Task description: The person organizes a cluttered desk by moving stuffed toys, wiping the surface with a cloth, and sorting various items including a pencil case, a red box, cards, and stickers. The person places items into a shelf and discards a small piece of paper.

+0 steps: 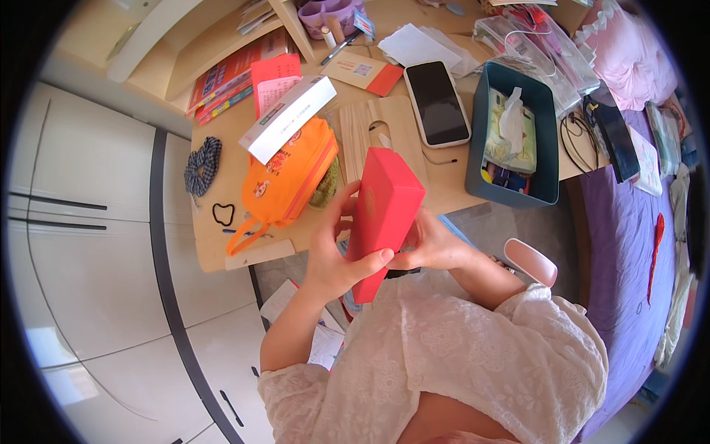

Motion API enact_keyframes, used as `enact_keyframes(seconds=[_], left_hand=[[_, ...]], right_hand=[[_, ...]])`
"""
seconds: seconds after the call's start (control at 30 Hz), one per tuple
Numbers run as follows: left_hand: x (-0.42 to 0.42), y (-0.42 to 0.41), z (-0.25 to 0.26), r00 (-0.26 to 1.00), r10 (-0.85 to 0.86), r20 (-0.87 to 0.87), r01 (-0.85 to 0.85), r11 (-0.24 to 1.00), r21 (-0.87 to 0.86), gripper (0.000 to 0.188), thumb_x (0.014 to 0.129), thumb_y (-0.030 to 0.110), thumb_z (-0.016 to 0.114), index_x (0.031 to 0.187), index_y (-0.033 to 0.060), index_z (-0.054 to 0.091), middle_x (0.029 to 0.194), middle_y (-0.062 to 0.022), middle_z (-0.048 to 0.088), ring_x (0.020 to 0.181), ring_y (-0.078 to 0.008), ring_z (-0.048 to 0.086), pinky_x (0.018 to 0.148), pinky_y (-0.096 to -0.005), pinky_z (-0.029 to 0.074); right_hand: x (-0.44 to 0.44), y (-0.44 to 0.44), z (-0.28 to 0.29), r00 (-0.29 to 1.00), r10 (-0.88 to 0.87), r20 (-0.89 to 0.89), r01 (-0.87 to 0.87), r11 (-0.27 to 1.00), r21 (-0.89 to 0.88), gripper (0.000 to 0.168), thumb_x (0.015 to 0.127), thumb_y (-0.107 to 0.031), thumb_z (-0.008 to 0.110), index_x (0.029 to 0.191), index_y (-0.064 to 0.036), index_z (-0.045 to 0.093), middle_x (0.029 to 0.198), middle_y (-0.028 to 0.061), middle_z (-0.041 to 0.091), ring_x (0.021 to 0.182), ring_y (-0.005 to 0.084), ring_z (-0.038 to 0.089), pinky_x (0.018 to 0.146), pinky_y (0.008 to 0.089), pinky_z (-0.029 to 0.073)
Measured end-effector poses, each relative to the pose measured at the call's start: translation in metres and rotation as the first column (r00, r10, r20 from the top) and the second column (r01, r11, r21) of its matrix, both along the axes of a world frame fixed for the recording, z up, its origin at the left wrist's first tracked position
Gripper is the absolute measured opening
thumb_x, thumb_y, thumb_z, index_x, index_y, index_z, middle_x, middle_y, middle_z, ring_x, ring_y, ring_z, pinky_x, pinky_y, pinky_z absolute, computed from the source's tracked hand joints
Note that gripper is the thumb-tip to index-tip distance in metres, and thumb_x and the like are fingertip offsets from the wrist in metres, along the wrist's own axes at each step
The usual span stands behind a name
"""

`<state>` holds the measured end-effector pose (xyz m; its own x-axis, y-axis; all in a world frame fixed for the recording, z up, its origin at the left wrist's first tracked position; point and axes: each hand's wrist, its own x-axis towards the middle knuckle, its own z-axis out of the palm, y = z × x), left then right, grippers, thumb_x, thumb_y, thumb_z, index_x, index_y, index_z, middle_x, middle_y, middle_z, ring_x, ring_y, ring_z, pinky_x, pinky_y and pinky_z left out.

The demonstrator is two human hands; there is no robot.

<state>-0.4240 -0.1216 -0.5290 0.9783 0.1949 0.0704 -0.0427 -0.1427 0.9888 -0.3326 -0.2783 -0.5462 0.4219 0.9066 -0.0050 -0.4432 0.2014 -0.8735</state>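
A long red box [383, 222], tilted on its edge, is held in front of my body, near the desk's front edge. My left hand [338, 250] grips its left side, with the thumb along the near edge and the fingers behind. On the other side my right hand [430, 241] holds the box, its fingers partly hidden behind it. Beyond the box lies a wooden board [383, 119] with an oval cutout. Left of it is an orange zippered pouch [288, 172], and a white box [291, 116] leans on top of the pouch.
A white-cased smartphone [438, 105] lies beyond the board. Right of it a dark teal bin [513, 197] holds a tissue pack. Books [238, 72], a checked scrunchie [203, 166] and a black hair tie [223, 214] are on the left. A bed with a purple sheet [627, 250] stands at right.
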Motion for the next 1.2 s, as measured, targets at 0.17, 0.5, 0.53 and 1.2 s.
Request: enact_keyframes(seconds=[0.17,0.5,0.53,1.2], left_hand=[[0.003,0.003,0.004,0.999,0.001,0.041,-0.002,1.000,0.009,0.086,0.066,0.031,0.075,0.133,-0.0056,0.037,0.109,-0.0136,0.058,0.098,-0.0209,0.060,0.083,-0.0339,0.049],[-0.013,0.036,0.003,0.887,0.413,0.208,-0.356,0.897,-0.263,0.076,0.071,0.031,0.076,0.129,0.0015,0.037,0.110,-0.0058,0.051,0.098,-0.0146,0.052,0.082,-0.0295,0.044],[-0.015,0.033,-0.004,0.864,0.424,0.273,-0.362,0.898,-0.250,0.076,0.071,0.031,0.076,0.129,0.0019,0.037,0.112,-0.0057,0.050,0.099,-0.0146,0.052,0.083,-0.0295,0.044],[-0.018,0.024,-0.005,0.703,0.159,0.693,0.337,0.783,-0.522,0.090,0.077,0.049,0.066,0.141,0.0023,0.023,0.140,-0.0181,0.031,0.129,-0.0311,0.035,0.106,-0.0475,0.033]], right_hand=[[0.001,0.002,0.000,1.000,-0.021,-0.001,0.021,0.998,0.051,0.075,0.067,-0.007,0.073,0.133,-0.003,0.039,0.124,0.0109,0.054,0.116,0.0210,0.053,0.091,0.0351,0.049],[0.013,-0.023,-0.044,0.969,-0.228,-0.099,0.228,0.974,-0.014,0.076,0.062,-0.029,0.083,0.124,-0.002,0.048,0.119,0.0064,0.055,0.107,0.0170,0.054,0.089,0.0316,0.044],[0.009,-0.020,-0.044,0.951,-0.278,-0.136,0.290,0.953,0.083,0.061,0.066,-0.022,0.082,0.115,-0.004,0.052,0.107,0.0032,0.058,0.100,0.0148,0.054,0.087,0.0322,0.045],[0.019,-0.026,-0.079,0.979,-0.138,0.152,0.112,0.979,0.168,0.094,0.063,-0.021,0.084,0.139,-0.008,0.030,0.138,0.0201,0.039,0.133,0.0365,0.032,0.105,0.0528,0.032]])
